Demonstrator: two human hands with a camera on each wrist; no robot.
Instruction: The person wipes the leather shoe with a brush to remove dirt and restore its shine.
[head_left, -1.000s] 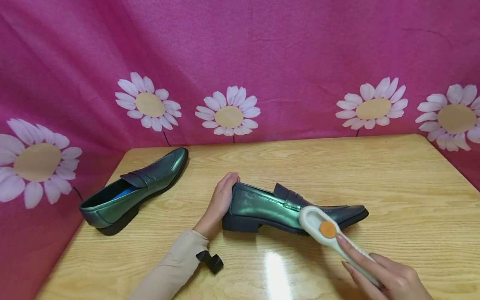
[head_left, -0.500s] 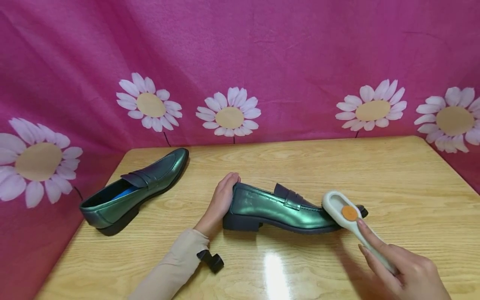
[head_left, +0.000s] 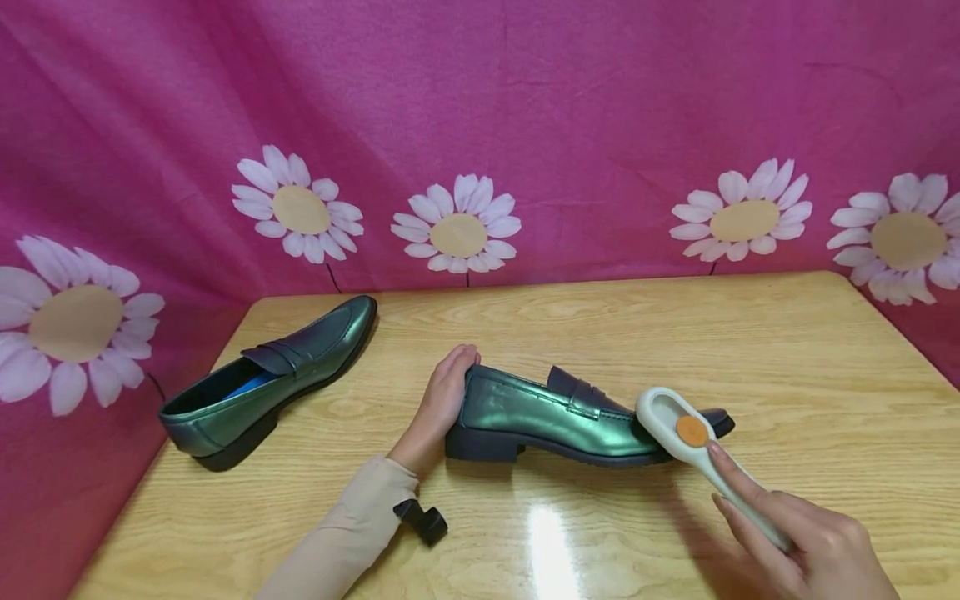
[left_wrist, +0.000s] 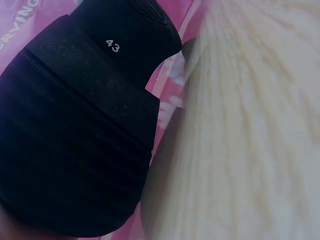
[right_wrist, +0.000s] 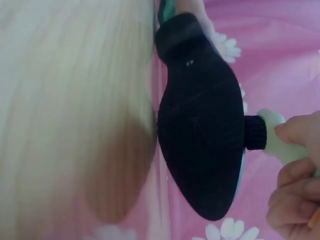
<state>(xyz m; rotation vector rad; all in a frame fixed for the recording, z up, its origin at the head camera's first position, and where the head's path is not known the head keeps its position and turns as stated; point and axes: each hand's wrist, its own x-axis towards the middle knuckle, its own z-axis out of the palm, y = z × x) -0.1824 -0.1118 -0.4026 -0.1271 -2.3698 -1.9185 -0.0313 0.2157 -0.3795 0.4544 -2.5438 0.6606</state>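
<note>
Shoe likely needs bracing against the brush my right hand grasps, so I have my left hand grip its heel.

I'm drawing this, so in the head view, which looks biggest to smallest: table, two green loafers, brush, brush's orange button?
1. Wooden table
2. Middle loafer, left loafer: about alike, and the left one is farther, so unranked
3. Shoe brush, partly covered by the right hand
4. Orange button
</note>
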